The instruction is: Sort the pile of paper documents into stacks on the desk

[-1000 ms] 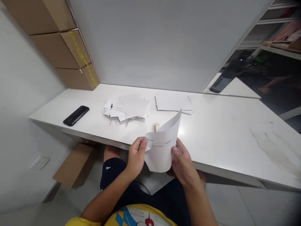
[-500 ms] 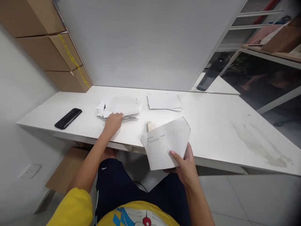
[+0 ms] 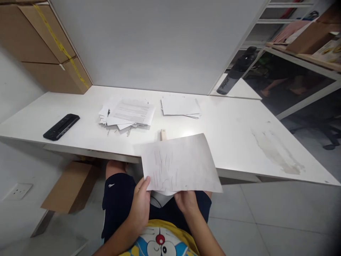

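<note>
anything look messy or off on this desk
The left paper pile is fanned out unevenly with scraps beside it, unlike the neat stack. A greyish smear marks the white desk at right.

Single head cam, looks fwd and down over lap at white desk [image 3: 239,142]; close to hands.

The sheet [image 3: 181,165] in the hands is thin matt white paper, a bit translucent since faint print shows through from the other side, and both heaps on the desk, the messy paper pile [image 3: 127,114] and the neater paper stack [image 3: 179,106], look like the same stuff. The desk top [image 3: 239,142] is a smooth white laminate with a slight sheen plus a dull smudgy patch [image 3: 274,153] on the right. The stacked boxes [image 3: 39,53] are plain brown cardboard with yellow tape, and the black device [image 3: 61,126] looks like matt plastic.
</note>
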{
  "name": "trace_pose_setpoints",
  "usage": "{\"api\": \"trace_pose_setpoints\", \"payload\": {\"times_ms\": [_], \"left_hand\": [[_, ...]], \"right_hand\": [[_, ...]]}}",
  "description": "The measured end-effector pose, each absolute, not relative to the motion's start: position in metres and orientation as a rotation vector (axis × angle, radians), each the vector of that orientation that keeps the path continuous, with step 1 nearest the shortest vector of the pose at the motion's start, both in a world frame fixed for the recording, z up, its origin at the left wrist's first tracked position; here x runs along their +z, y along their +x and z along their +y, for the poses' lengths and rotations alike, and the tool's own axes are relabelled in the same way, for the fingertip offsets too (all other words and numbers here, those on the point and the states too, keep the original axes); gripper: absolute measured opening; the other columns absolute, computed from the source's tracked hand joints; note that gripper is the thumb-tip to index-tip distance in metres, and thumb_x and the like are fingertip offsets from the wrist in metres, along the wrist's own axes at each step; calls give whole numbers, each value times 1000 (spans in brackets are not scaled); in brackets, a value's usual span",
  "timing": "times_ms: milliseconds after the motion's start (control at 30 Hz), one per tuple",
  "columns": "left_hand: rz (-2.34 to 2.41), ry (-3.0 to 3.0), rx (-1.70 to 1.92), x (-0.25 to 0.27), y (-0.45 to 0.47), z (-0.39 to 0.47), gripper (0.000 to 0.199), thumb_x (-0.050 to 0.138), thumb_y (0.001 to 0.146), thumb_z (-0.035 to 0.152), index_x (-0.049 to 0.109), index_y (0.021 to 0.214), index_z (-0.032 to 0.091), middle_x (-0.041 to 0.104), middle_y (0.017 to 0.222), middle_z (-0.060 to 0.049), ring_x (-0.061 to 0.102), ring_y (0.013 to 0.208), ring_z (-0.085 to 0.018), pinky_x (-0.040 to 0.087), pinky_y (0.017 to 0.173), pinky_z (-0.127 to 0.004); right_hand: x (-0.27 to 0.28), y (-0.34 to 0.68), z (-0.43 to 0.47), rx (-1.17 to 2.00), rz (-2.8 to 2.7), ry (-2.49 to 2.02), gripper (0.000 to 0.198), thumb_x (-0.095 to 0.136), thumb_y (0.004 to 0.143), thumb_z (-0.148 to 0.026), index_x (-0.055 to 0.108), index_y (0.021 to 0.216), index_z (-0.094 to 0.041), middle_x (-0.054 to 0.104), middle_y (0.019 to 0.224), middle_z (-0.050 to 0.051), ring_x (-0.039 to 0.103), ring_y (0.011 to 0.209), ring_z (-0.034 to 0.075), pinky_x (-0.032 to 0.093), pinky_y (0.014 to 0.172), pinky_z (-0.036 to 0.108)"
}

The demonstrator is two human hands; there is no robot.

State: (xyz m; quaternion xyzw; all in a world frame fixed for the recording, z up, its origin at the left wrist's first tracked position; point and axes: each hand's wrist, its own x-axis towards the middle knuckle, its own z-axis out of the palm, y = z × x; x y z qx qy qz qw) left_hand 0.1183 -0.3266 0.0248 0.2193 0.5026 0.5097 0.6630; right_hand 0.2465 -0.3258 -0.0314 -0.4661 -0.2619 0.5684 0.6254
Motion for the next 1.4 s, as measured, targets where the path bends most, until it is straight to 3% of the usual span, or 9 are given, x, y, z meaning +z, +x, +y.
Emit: {"api": "trace_pose_setpoints", "payload": {"times_ms": [100, 267, 367, 467, 633, 767, 933, 1200, 1400], "left_hand": [[1083, 473, 1154, 25, 114, -319, 42, 71, 81, 48, 73, 110, 18, 75, 109, -13, 68, 111, -29, 54, 99, -44], [1244, 765, 1250, 20, 101, -301, 51, 69, 78, 58, 72, 102, 14, 76, 99, -13, 69, 106, -31, 55, 93, -43], [1401, 1103, 1285, 16, 92, -281, 46, 63, 83, 58, 69, 104, 17, 74, 106, -11, 67, 109, -29, 52, 97, -43], [1381, 1411, 1340, 14, 88, -256, 43, 57, 90, 50, 60, 121, 20, 68, 119, -12, 61, 120, -27, 48, 103, -41], [1398, 1700, 1277, 3, 86, -218, 67, 55, 93, 38, 25, 151, 22, 41, 149, -20, 43, 140, -29, 42, 109, -45], [1440, 1897, 1165, -12, 80, -200, 65, 57, 89, 40, 33, 143, 13, 48, 139, -25, 47, 135, -35, 41, 108, -52], [1422, 1806, 1169, -14, 76, -201, 49, 50, 92, 43, 43, 131, 15, 60, 120, -18, 61, 112, -28, 49, 96, -46], [1179, 1635, 1265, -31, 67, -256, 38, 50, 96, 44, 49, 126, 21, 65, 112, -11, 65, 102, -23, 52, 89, -37], [1278, 1909, 1351, -21, 82, -237, 40, 49, 97, 37, 49, 133, 21, 62, 118, -13, 63, 104, -23, 51, 92, -40]], "right_hand": [[-41, 257, -330, 1369, -461, -1050, 62, 64, 78, -58, 62, 133, -29, 75, 111, 8, 66, 112, 31, 53, 96, 49], [-34, 304, -323, 1173, -508, -1082, 67, 39, 87, -73, 58, 135, -31, 69, 125, 7, 62, 119, 31, 52, 97, 49], [-1, 327, -310, 1139, -697, -1169, 75, 53, 79, -75, 54, 137, -27, 68, 125, 10, 63, 115, 33, 54, 92, 48], [35, 331, -289, 1015, -851, -1246, 68, 74, 71, -60, 59, 129, -27, 70, 119, 9, 64, 112, 32, 53, 93, 44], [31, 318, -264, 791, -894, -1269, 42, 74, 71, -50, 65, 104, -26, 73, 103, 6, 63, 107, 28, 50, 96, 43], [-6, 311, -253, 860, -854, -1244, 48, 74, 70, -51, 64, 109, -25, 73, 108, 6, 63, 109, 28, 48, 100, 45], [-19, 318, -250, 869, -884, -1223, 42, 72, 75, -49, 66, 108, -24, 72, 113, 6, 63, 110, 27, 47, 99, 42], [-17, 360, -321, 1137, -889, -1446, 38, 72, 76, -49, 70, 104, -23, 74, 95, 5, 66, 93, 28, 53, 79, 37], [8, 375, -318, 1067, -766, -1608, 32, 73, 69, -42, 72, 95, -24, 74, 89, 5, 66, 87, 31, 52, 74, 40]]}}
